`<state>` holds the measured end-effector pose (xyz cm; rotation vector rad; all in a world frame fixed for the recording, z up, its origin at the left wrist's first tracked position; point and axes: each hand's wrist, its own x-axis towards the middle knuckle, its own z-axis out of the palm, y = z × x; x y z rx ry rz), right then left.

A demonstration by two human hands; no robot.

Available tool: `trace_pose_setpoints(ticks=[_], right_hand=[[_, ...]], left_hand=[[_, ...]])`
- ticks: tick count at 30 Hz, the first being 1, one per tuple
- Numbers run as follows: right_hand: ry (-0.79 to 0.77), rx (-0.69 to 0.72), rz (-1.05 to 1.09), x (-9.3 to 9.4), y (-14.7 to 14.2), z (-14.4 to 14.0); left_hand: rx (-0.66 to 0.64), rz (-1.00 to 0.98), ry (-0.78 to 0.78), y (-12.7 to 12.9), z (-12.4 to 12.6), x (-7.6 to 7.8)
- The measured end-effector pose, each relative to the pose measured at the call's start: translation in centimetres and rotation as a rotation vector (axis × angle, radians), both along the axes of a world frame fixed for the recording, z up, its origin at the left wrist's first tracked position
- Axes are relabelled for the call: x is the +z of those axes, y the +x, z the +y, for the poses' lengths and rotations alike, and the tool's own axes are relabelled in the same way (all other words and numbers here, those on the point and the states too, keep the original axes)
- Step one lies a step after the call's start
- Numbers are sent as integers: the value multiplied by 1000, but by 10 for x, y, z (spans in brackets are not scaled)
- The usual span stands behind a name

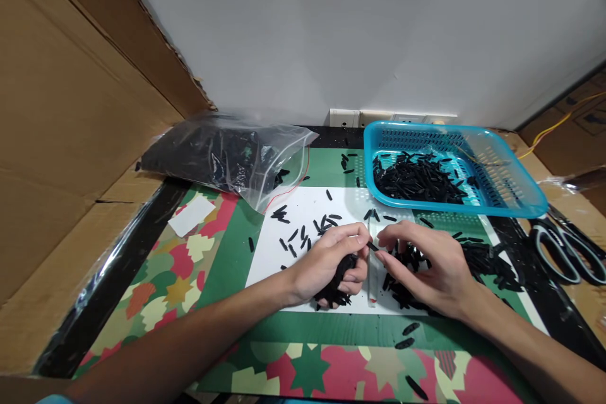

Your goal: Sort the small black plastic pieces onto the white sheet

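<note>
My left hand (338,259) is closed around a clump of small black slivers (337,287), some poking out below the fingers. Its thumb and forefinger also pinch one thin black sliver (372,246). At the other end of that sliver are the curled thumb and fingertips of my right hand (426,262), which seem to grip it. Under the right hand lies a heap of similar slivers (400,293), partly hidden by the palm. A narrow clear strip (372,290) lies upright in view between the hands, on the white sheet (265,265).
A blue plastic basket (454,208) with many black slivers stands at the back right. A clear zip bag (222,158) full of dark material lies back left. Scissors (563,252) rest at the right edge. Cardboard (71,107) walls the left; sockets (344,118) line the back wall.
</note>
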<state>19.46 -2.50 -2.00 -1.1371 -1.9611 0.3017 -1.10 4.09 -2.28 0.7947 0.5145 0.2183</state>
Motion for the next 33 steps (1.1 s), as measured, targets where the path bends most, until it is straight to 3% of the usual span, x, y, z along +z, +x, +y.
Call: trace_pose_setpoints(ticks=[10,33], right_hand=[[-9,48,-59,-7,11,10],[-20,90,79,-13,10,16]], left_hand=[[12,-19,-28,0,2,2],[41,18,5,0,2,5]])
